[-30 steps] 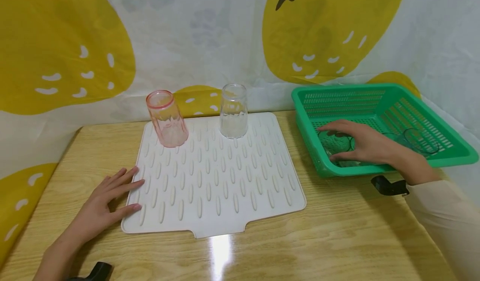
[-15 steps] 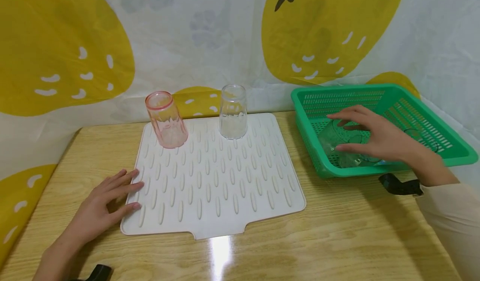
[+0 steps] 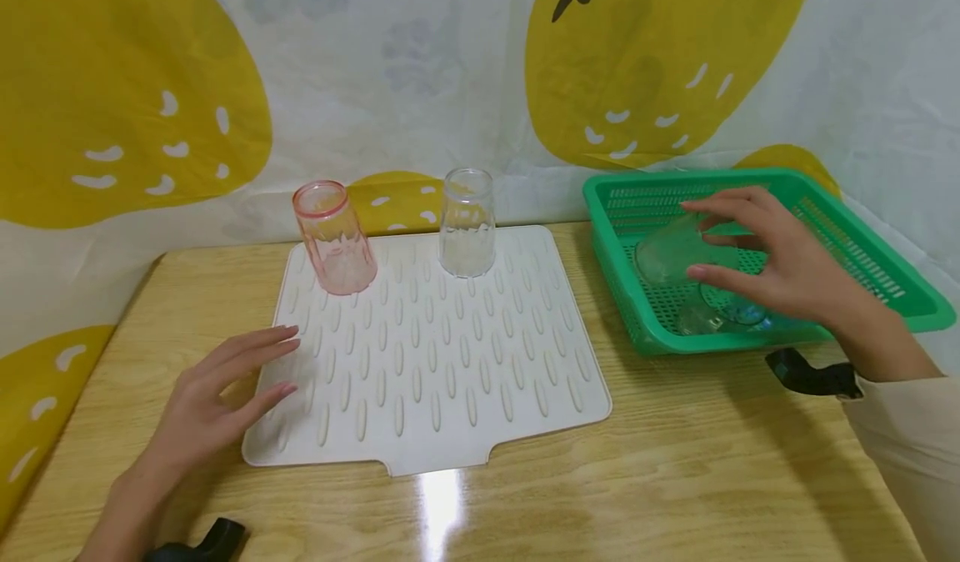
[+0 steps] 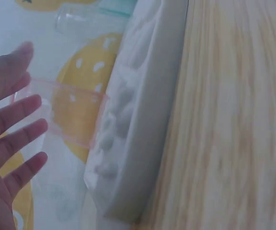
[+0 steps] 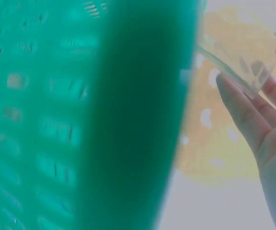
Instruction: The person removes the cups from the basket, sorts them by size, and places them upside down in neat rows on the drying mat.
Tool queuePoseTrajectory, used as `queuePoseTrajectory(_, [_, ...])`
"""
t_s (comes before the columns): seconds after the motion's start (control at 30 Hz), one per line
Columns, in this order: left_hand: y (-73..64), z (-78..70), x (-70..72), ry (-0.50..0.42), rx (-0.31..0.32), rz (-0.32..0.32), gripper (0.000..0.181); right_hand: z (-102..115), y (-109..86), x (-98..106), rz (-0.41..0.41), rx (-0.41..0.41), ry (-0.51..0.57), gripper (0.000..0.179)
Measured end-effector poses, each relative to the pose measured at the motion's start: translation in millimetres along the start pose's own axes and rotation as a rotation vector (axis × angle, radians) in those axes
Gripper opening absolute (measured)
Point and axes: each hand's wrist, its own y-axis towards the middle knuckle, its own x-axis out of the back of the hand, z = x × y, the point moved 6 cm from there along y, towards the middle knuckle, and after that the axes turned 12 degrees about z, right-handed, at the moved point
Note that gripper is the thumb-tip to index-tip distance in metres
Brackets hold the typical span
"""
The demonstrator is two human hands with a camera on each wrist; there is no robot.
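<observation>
My right hand (image 3: 787,262) grips a clear glass (image 3: 663,253), tilted, over the left part of the green basket (image 3: 645,337). In the right wrist view the fingers and thumb hold this glass (image 5: 243,52) by its end, beyond the basket's blurred wall. My left hand (image 3: 213,391) hovers with loosely spread fingers over the left edge of the white ridged drying mat (image 3: 450,449) and holds nothing. On the mat's back part stand a pink glass (image 3: 337,245) and a clear glass (image 3: 468,228), both upside down.
More glasses lie in the basket, one clear (image 3: 697,316) and one bluish (image 3: 746,312), partly hidden by my right hand. Behind the wooden table (image 3: 600,495) hangs a white cloth (image 3: 420,70) with yellow shapes. Black wrist mounts (image 3: 813,374) jut from both wrists.
My right hand has risen and shifted right, lifting the clear glass from the basket's bottom. My left hand has lifted slightly off the mat's edge and moved a little right.
</observation>
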Motion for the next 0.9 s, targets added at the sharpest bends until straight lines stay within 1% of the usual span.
queuePoseTrajectory(0.07, [8.2, -10.4, 0.6, -0.036, -0.05, -0.041, 0.046, 4.0, -0.4, 2.1, -0.032, 0.016, -0.003, 0.082])
queuePoseTrajectory(0.17, [20.3, -27.0, 1.0, -0.094, -0.093, -0.066, 0.046, 11.9, -0.2, 4.7, -0.074, 0.036, 0.006, 0.077])
queuePoseTrajectory(0.23, [26.9, -36.6, 0.2, -0.14, -0.101, -0.065, 0.045, 17.5, 0.7, 5.2, -0.097, 0.046, 0.025, 0.074])
queuePoseTrajectory(0.3, [32.0, -44.5, -1.2, -0.176, -0.095, -0.057, 0.044, 23.3, 1.7, 4.1, -0.11, 0.058, 0.052, 0.072])
queuePoseTrajectory(0.4, [37.0, -53.6, -4.7, -0.207, -0.1, -0.062, 0.044, 30.3, 3.0, 0.1, -0.129, 0.078, 0.104, 0.069])
queuePoseTrajectory(0.47, [39.8, -58.9, -6.9, -0.214, -0.119, -0.077, 0.044, 34.7, 4.1, -3.4, -0.136, 0.097, 0.133, 0.066])
queuePoseTrajectory(0.53, [42.3, -63.8, -8.9, -0.219, -0.151, -0.102, 0.044, 38.7, 5.5, -7.6, -0.144, 0.115, 0.165, 0.064])
queuePoseTrajectory(0.67, [47.4, -70.0, -12.3, -0.247, -0.203, -0.148, 0.045, 46.6, 9.6, -18.9, -0.149, 0.169, 0.231, 0.061])
queuePoseTrajectory(0.77, [51.1, -72.6, -15.3, -0.302, -0.239, -0.177, 0.045, 51.8, 12.3, -28.3, -0.151, 0.209, 0.281, 0.061])
queuePoseTrajectory(0.9, [56.9, -75.3, -21.1, -0.405, -0.282, -0.208, 0.043, 59.0, 15.5, -38.7, -0.157, 0.233, 0.318, 0.065])
